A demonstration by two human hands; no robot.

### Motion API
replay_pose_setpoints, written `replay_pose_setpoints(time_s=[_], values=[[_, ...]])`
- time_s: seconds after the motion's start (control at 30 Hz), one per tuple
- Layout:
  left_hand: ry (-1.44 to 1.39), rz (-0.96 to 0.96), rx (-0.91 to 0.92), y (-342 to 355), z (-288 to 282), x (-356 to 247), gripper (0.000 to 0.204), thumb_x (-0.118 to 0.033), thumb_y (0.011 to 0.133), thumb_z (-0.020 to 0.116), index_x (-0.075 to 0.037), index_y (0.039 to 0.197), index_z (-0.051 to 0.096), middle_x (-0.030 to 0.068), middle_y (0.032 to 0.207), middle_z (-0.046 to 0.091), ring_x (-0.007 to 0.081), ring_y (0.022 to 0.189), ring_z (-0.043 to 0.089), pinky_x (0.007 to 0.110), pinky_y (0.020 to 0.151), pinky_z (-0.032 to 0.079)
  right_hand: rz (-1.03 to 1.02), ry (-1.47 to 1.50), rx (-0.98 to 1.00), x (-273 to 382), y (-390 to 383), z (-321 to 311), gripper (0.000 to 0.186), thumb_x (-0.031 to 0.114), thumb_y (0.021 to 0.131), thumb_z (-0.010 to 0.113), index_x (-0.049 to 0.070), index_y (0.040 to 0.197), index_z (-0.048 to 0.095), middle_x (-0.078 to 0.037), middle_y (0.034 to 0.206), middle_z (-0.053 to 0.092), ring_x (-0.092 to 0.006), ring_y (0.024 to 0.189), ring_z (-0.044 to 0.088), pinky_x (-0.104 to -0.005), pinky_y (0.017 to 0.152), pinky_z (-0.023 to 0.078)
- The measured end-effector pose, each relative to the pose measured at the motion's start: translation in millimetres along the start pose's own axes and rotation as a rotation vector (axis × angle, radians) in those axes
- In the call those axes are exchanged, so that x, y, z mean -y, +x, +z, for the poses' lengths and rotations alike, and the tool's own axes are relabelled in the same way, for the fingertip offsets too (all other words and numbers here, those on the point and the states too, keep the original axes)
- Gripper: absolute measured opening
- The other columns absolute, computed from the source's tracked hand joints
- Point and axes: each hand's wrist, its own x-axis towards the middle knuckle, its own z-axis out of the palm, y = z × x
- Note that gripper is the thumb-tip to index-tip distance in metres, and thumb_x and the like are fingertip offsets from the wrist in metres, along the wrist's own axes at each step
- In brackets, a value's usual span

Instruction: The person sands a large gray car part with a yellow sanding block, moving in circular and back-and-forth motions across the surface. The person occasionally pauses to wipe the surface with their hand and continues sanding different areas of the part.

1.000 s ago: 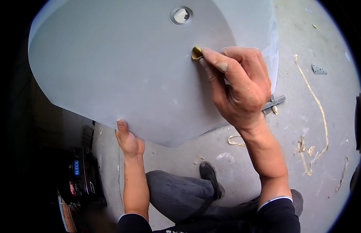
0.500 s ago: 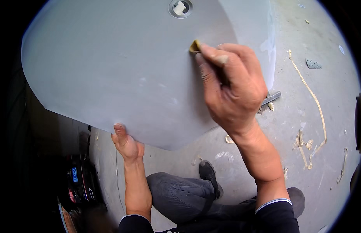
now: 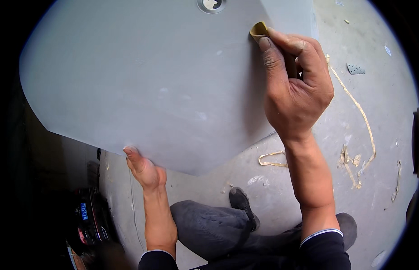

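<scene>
A large grey car body panel [image 3: 128,81] with a round recessed opening [image 3: 212,4] at its top fills the upper left and middle. In my right hand [image 3: 299,85] is a folded piece of yellow-brown sandpaper [image 3: 260,30], pinched between thumb and fingers. It is over the panel's right part; whether it touches the surface I cannot tell. My left hand [image 3: 146,170] grips the panel's lower edge, its thumb at the rim and the other fingers hidden behind. Pale, slightly shiny patches mark the panel's middle.
On the concrete floor to the right lie a long strip of masking tape [image 3: 360,108], crumpled tape [image 3: 345,155] and a perforated grey sheet piece [image 3: 355,69]. A tape loop [image 3: 272,159] lies below the panel. A dark car [image 3: 90,216] stands at lower left.
My right hand has moved up and to the right with the sandpaper. The left hand keeps its grip on the panel's lower edge, and the view has shifted slightly.
</scene>
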Motion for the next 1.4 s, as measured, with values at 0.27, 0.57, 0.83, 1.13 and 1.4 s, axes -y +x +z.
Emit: replay_pose_setpoints(time_s=[0.27, 0.57, 0.83, 1.13, 1.4], values=[[-0.012, -0.017, -0.005, 1, -3, 1, 0.099, -0.076, 0.096, 0.068, -0.005, 0.162, 0.045, 0.0081, 0.162, 0.051, 0.0299, 0.148, 0.048, 0.05, 0.124, 0.041, 0.037, 0.023, 0.062, 5, -2, 4, 0.015, -0.003, 0.083, 0.085, 0.004, 0.094, 0.078, -0.008, 0.088, 0.073, -0.0245, 0.078, 0.069, -0.0347, 0.067, 0.056], [-0.031, -0.015, -0.004, 1, 2, 1, 0.097, -0.074, 0.096, 0.069, -0.005, 0.16, 0.047, 0.0086, 0.161, 0.052, 0.0297, 0.146, 0.05, 0.049, 0.123, 0.043, 0.021, 0.01, 0.048, 10, -6, 5, 0.015, 0.0, 0.082, 0.087, 0.004, 0.093, 0.078, -0.009, 0.087, 0.072, -0.0265, 0.078, 0.069, -0.0358, 0.068, 0.055], [-0.036, -0.011, -0.003, 2, 2, 0, 0.098, -0.074, 0.095, 0.07, -0.004, 0.16, 0.047, 0.0095, 0.16, 0.053, 0.0299, 0.146, 0.051, 0.05, 0.123, 0.044, 0.209, 0.008, 0.093, 18, 8, -7, 0.011, 0.001, 0.082, 0.086, 0.005, 0.09, 0.078, -0.007, 0.085, 0.071, -0.0261, 0.078, 0.067, -0.0358, 0.067, 0.055], [-0.04, -0.024, 0.014, 1, 1, -1, 0.097, -0.073, 0.096, 0.07, -0.003, 0.16, 0.047, 0.0098, 0.16, 0.053, 0.0301, 0.146, 0.051, 0.049, 0.123, 0.044, -0.062, -0.017, 0.193, 11, 1, -5, 0.013, 0.003, 0.081, 0.087, 0.007, 0.092, 0.08, -0.005, 0.085, 0.071, -0.0234, 0.078, 0.068, -0.0345, 0.067, 0.054], [-0.092, -0.026, 0.043, 3, -3, 4, 0.093, -0.069, 0.098, 0.072, -0.003, 0.158, 0.048, 0.0093, 0.156, 0.056, 0.0299, 0.142, 0.055, 0.049, 0.119, 0.047, -0.431, -0.119, 0.646, 7, 61, -24, 0.021, -0.004, 0.086, 0.086, 0.005, 0.105, 0.081, -0.007, 0.091, 0.071, -0.0174, 0.076, 0.071, -0.0309, 0.066, 0.057]])
